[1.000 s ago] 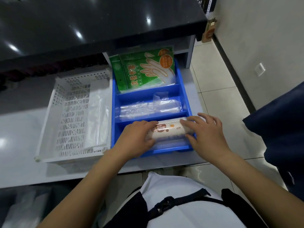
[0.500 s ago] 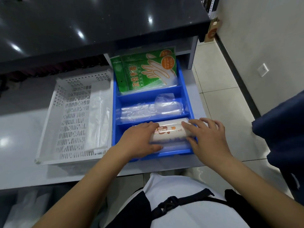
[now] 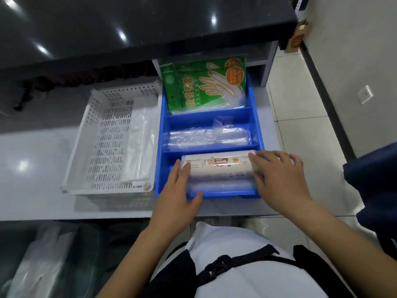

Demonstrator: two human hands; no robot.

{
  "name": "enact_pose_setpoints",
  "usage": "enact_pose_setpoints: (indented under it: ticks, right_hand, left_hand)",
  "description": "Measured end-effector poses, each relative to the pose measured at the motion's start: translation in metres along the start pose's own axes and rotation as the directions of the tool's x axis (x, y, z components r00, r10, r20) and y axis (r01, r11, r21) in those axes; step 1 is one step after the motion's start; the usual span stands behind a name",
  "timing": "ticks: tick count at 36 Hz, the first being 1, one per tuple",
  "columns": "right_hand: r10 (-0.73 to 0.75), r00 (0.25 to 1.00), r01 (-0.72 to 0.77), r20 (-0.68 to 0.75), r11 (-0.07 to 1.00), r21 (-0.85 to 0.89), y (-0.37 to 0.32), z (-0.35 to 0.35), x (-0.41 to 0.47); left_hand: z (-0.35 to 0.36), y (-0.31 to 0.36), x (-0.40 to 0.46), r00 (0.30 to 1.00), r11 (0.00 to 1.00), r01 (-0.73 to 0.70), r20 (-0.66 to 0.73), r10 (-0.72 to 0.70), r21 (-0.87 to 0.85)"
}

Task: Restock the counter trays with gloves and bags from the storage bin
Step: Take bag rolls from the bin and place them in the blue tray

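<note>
blue tray [image 3: 255,117], three compartments; in the nearest lies the printed bag roll [image 3: 217,166], on top of a clear roll under it. our left hand [image 3: 180,190] lies flat against the roll's left end, fingers straight, gripping nothing. our right hand [image 3: 277,175] rests over the right end, fingers loosely spread and only lightly bent; we judge it is pressing, not gripping.

risk, as we read it: the roll sits high on the clear one and could roll toward the near wall once we let go. uneven pressure could tilt one end up.

middle compartment: clear bag roll [image 3: 206,136]. far compartment: green glove packs [image 3: 206,84], leaning upright.

left of the tray, just beside it, white perforated basket [image 3: 96,125] with clear film inside. all on a pale glossy counter [image 3: 32,158], dark shelf [image 3: 129,29] overhead, tiled floor [image 3: 300,125] at right.
</note>
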State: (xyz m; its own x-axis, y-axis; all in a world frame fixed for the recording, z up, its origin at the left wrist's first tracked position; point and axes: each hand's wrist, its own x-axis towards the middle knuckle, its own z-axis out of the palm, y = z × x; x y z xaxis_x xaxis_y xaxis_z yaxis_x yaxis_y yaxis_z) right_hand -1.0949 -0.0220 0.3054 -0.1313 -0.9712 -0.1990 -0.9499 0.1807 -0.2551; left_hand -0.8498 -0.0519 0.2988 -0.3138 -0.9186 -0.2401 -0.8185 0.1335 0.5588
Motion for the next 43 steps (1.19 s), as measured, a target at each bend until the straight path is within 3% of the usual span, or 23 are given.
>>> enact_pose_setpoints:
  ticks: [4, 8, 13, 21, 28, 34, 40, 43]
  right_hand:
    - [-0.011, 1.000, 0.010, 0.012, 0.998, 0.068, -0.007, 0.001, -0.009]
    - [-0.171, 0.985, 0.174, -0.030, 0.975, 0.138, -0.020, 0.002, -0.013]
    - [-0.307, 0.950, 0.301, 0.054, 0.948, 0.103, -0.041, 0.013, -0.009]
    - [-0.267, 0.962, 0.263, 0.053, 0.963, 0.063, -0.037, 0.015, -0.008]
    - [-0.231, 0.973, 0.227, 0.008, 0.963, 0.147, -0.090, -0.003, -0.025]
    - [-0.419, 0.906, 0.404, 0.057, 0.897, 0.177, -0.204, 0.040, -0.077]
    - [-0.555, 0.754, 0.505, 0.351, 0.832, 0.229, -0.292, 0.116, -0.120]
    - [-0.630, 0.691, 0.593, 0.356, 0.775, 0.220, -0.330, 0.132, -0.128]
  left_hand:
    - [0.001, 0.001, 0.003, 1.000, 1.000, 0.022, 0.012, -0.022, 0.004]
    - [0.001, 0.001, 0.008, 0.999, 1.000, 0.029, 0.023, -0.029, 0.003]
    - [0.005, 0.002, 0.008, 0.999, 0.999, 0.033, 0.005, -0.033, 0.024]
    - [0.001, -0.004, 0.005, 0.997, 1.000, 0.014, 0.071, -0.013, -0.021]
    - [-0.038, -0.038, -0.054, 0.996, 0.991, -0.034, -0.087, 0.024, -0.126]
    - [-0.058, -0.131, -0.157, 0.967, 0.979, 0.194, -0.156, -0.202, -0.065]
    - [-0.060, -0.232, -0.247, 0.846, 0.848, 0.496, -0.117, -0.520, -0.187]
    - [-0.060, -0.268, -0.281, 0.792, 0.799, 0.549, -0.153, -0.591, -0.246]
